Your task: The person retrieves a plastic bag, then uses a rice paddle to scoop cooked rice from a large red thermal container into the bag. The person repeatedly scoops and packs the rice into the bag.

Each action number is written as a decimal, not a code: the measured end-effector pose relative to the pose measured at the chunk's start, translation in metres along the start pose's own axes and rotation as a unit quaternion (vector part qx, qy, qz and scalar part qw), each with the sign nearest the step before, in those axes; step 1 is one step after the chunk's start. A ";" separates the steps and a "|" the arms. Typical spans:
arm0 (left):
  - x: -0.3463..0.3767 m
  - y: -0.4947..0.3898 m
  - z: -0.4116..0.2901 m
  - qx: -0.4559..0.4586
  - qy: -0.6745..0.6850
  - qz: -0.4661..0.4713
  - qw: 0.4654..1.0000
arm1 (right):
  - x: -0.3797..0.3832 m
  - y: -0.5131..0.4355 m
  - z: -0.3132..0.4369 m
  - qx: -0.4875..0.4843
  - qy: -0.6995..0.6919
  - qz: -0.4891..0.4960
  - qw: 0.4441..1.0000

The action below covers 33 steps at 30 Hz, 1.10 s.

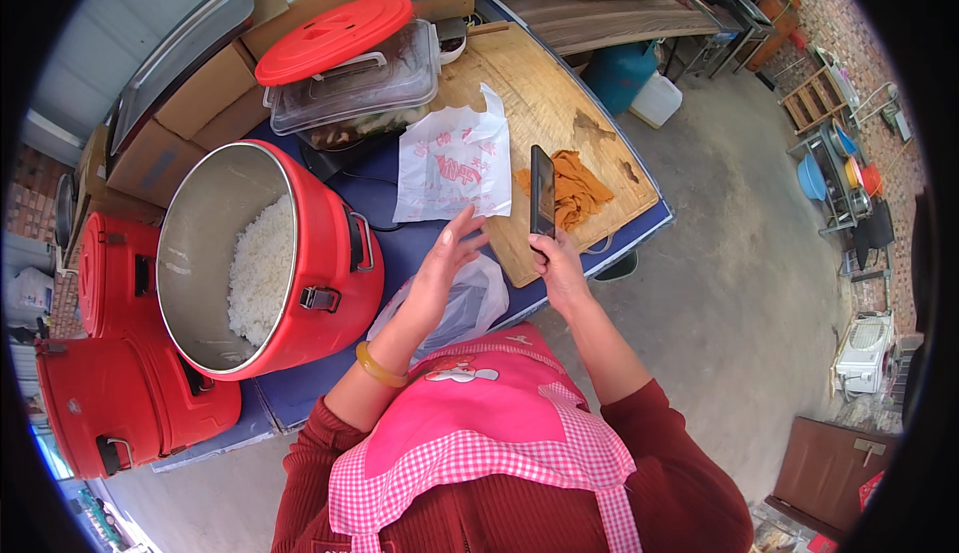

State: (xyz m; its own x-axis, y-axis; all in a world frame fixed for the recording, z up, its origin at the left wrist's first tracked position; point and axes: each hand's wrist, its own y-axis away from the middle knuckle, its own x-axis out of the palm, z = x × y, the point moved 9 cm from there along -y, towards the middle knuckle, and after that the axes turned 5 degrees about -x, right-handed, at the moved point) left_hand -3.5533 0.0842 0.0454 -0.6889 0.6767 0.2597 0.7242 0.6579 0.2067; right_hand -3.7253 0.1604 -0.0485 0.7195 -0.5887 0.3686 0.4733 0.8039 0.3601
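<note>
My right hand [558, 264] is closed around the lower end of a black smartphone [542, 192], held upright above a wooden cutting board [517, 66]. My left hand [443, 261] is raised with its fingers apart and nothing in it, above a clear plastic bag [468, 302]. Just beyond its fingertips lies a white paper bag [454, 156] with red print, partly on the board. An orange cloth [578, 192] lies crumpled on the board behind the phone. At the left, a red insulated barrel [341, 253] tilts with its mouth uncovered, showing white cooked rice [262, 276].
More red insulated containers [112, 396] stand at the far left. A red round lid [333, 37] rests on a clear lidded food box [359, 96]. Cardboard boxes [202, 96] line the back of the blue table [300, 399]. A blue-green gas cylinder [619, 77] stands below the wooden counter.
</note>
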 end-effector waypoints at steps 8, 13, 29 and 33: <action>-0.043 0.063 0.059 -0.120 -0.051 -0.008 0.991 | -0.251 -0.130 0.019 -0.036 0.379 -0.334 0.862; -0.083 0.128 0.090 -0.187 -0.070 -0.105 0.974 | -0.281 -0.164 0.011 -0.005 0.564 -0.309 0.766; -0.317 0.386 0.003 0.006 -0.068 -0.641 0.765 | 0.157 -0.036 0.123 -0.426 0.422 0.025 0.800; -0.373 0.371 -0.069 0.128 -0.075 -0.628 0.764 | 0.367 0.048 0.096 -0.449 0.429 0.275 0.734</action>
State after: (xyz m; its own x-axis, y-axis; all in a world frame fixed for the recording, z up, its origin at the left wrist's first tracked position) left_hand -3.0255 0.0535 0.0901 -0.8456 -0.5232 -0.1062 -0.5268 0.8499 0.0076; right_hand -3.4876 -0.0257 0.1865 0.8004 -0.1946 -0.5671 -0.1408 0.8584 -0.4933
